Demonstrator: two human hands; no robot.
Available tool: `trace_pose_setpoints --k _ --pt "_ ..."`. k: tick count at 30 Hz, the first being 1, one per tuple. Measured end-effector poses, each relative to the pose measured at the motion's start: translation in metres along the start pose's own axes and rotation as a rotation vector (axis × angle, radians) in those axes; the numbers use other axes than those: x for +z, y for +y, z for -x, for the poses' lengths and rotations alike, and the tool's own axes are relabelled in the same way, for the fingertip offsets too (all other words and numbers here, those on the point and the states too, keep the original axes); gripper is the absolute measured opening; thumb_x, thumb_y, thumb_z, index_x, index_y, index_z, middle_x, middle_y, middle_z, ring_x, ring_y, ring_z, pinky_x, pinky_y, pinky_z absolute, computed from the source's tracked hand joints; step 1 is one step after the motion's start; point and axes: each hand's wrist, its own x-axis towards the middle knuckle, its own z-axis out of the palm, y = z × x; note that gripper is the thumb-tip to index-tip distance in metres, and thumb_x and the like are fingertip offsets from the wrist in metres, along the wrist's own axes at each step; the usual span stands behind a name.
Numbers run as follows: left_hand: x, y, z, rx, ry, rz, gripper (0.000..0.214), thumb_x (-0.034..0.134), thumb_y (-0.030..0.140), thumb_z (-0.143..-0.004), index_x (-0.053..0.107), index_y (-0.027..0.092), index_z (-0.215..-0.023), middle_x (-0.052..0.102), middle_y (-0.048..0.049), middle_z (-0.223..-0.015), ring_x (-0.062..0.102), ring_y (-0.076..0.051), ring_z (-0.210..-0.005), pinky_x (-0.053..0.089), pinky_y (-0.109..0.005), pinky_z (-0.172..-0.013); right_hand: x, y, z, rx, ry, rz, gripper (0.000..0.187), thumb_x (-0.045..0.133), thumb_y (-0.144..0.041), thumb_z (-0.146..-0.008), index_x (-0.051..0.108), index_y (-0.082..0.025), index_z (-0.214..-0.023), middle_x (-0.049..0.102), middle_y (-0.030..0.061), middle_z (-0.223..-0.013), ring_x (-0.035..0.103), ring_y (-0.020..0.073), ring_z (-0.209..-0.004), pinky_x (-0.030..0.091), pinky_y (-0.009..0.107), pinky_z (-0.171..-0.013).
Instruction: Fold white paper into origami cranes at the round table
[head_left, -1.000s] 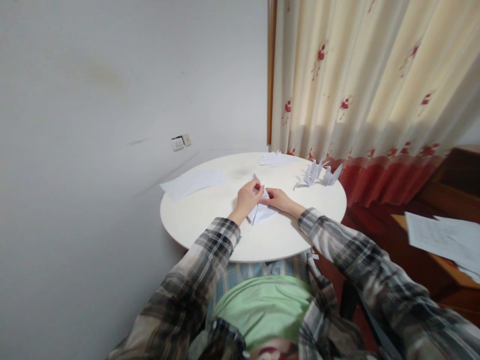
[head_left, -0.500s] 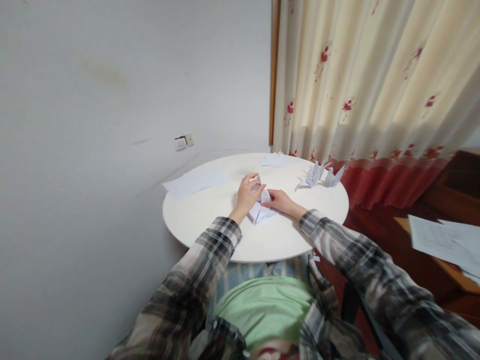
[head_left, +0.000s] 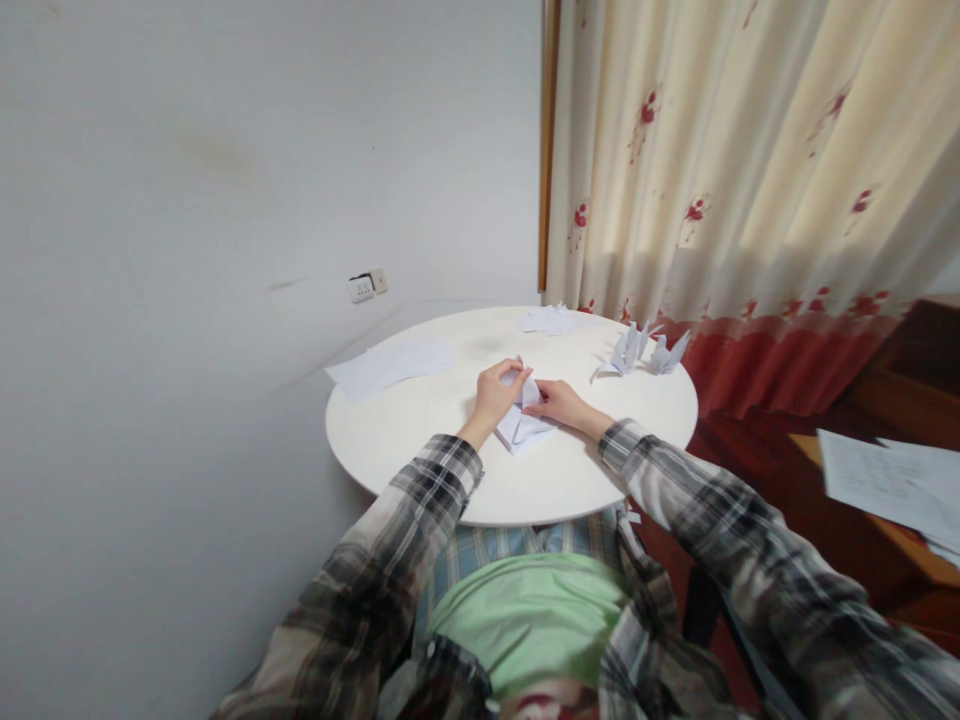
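Note:
A folded sheet of white paper [head_left: 523, 426] lies on the round white table [head_left: 405, 440], with one flap raised between my hands. My left hand [head_left: 496, 392] pinches the upper part of that flap between thumb and fingers. From the right, my right hand [head_left: 561, 402] grips the paper's side, its thumb lying over the fold. Both hands hide part of the folds.
Folded paper cranes [head_left: 628, 350] stand at the table's right edge. Flat white sheets [head_left: 394, 366] lie at the left, and more paper [head_left: 551, 320] at the far edge. Written sheets [head_left: 877, 475] rest on a wooden surface to the right. A wall borders the left.
The fingers of my left hand have come down and closed on the raised flap. My right hand has stayed nearly still on the paper.

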Motion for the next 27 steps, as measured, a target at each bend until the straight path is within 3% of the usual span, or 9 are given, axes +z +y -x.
trace_pose_setpoints --k 5,10,27 --pt "0.0017 -0.0022 0.0001 0.043 0.03 0.033 0.011 0.056 0.03 -0.077 0.054 0.019 -0.075 0.063 -0.0007 -0.078 0.06 -0.014 -0.079 0.045 -0.025 -0.076 -0.0008 -0.0022 0.0007 -0.001 -0.006 -0.009 0.022 0.067 -0.03 -0.068 0.063 -0.012 -0.081 0.058 -0.0014 -0.066 0.041 0.0096 -0.058 0.028 0.021 -0.056" --pt "0.0028 -0.001 -0.0004 0.002 0.046 0.118 0.01 0.054 0.024 -0.078 0.045 0.02 -0.081 0.061 -0.0005 -0.079 0.063 -0.013 -0.08 0.046 -0.024 -0.072 0.0 -0.0015 0.0008 -0.007 0.002 -0.001 0.022 0.067 -0.03 -0.067 0.064 -0.013 -0.081 0.058 -0.0019 -0.066 0.041 0.0094 -0.058 0.028 0.021 -0.056" --pt "-0.0016 0.0016 0.0009 -0.045 0.025 0.089 0.025 0.048 0.027 -0.085 0.04 0.021 -0.108 0.071 -0.0045 -0.088 0.065 -0.014 -0.08 0.044 -0.025 -0.071 -0.0003 -0.0009 0.0003 -0.017 -0.009 -0.004 0.022 0.066 -0.03 -0.069 0.064 -0.014 -0.084 0.056 -0.0022 -0.066 0.041 0.0099 -0.059 0.028 0.021 -0.057"
